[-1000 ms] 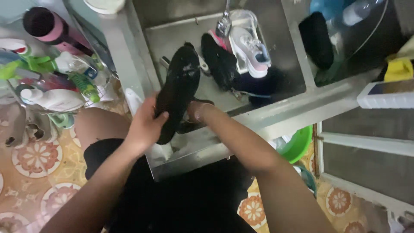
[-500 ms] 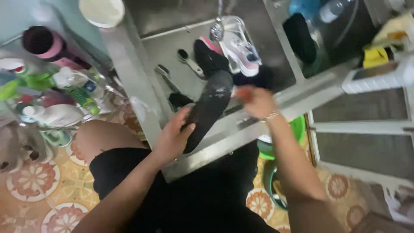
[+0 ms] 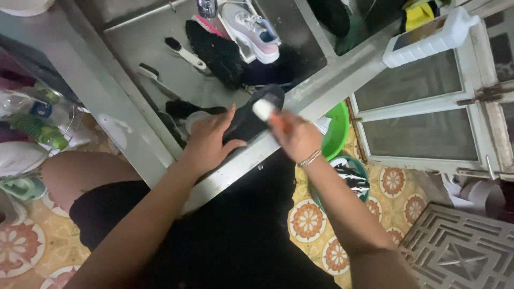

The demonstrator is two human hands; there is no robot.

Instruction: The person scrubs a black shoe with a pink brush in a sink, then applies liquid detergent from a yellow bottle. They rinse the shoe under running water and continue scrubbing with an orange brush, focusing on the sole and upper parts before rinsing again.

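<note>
While left hand (image 3: 206, 142) clamps black insole (image 3: 251, 116) over steel sink (image 3: 134, 48) rim, right hand (image 3: 293, 136) closes on white-headed brush (image 3: 263, 109), touching insole. White rectangular container (image 3: 428, 38) upper right.

Sink floor (image 3: 144, 43): lying open at its far left.
Blocking right: sneaker (image 3: 251, 27), brushes (image 3: 184, 52).

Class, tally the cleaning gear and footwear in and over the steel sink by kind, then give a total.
Scrub brushes lying in the sink: 2
Brush in the right hand: 1
White sneaker: 1
Black insole under the left hand: 1
Total: 5
</note>
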